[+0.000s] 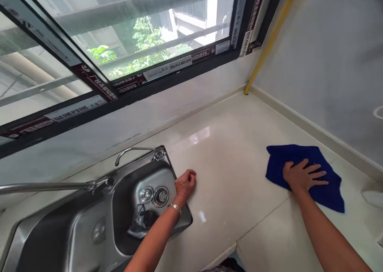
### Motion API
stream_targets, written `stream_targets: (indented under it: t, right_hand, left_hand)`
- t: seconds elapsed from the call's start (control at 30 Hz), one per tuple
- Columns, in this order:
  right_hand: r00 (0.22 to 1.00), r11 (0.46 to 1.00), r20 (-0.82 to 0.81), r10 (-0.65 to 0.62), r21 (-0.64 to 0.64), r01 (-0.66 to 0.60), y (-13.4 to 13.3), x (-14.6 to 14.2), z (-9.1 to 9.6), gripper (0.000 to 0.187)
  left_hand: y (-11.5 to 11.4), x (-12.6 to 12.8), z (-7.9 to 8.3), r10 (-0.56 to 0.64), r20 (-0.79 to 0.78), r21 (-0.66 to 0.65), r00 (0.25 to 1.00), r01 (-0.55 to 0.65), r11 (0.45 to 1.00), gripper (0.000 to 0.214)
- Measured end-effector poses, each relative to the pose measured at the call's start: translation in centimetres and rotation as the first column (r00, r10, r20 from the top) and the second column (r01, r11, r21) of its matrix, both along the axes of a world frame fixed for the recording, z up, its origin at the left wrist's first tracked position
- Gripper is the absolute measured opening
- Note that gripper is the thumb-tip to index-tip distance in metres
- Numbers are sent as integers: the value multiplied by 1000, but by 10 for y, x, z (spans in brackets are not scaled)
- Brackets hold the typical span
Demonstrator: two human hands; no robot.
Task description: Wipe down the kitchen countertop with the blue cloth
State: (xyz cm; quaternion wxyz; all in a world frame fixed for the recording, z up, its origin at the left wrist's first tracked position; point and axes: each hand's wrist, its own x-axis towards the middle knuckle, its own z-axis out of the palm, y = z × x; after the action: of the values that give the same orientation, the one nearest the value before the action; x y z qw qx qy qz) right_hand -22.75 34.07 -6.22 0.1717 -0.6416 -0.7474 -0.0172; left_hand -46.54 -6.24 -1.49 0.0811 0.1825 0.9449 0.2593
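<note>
My right hand point(303, 177) lies flat with spread fingers on a dark blue cloth point(324, 194), which is spread on the pale glossy countertop point(227, 164) near the right wall. Curled closed, my left hand point(185, 183) rests at the right rim of the steel sink point(182, 220), where the rim meets the countertop. A silvery bracelet point(176, 209) circles the left wrist. Whether anything sits inside the left fingers is hidden. Below the left forearm, a clear plastic bag point(138, 224) with something dark lies in the right basin beside the drain strainer point(160, 196).
A thin curved faucet point(134, 149) and a larger faucet point(54, 187) stand along the sink's back edge. Behind the counter runs a dark-framed window point(179, 70). A yellow pipe point(269, 44) rises in the back corner. A joint crosses the countertop point(263, 219).
</note>
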Motion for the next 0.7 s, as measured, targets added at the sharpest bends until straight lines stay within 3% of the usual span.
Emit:
stream_targets:
  t: [0.1, 0.37, 0.7]
  right_hand:
    - [999, 995, -18, -28, -97, 26, 8, -36, 7, 71]
    - [1000, 1000, -1, 9, -12, -9, -18, -134, 17, 67]
    - [979, 978, 56, 198, -74, -193, -98, -283, 29, 69]
  left_hand:
    - [0, 1, -1, -11, 13, 17, 1000, 11, 1000, 23]
    - [-6, 2, -4, -63, -29, 127, 998, 66, 990, 24]
    - [-12, 0, -12, -115, -149, 247, 982, 150, 957, 23]
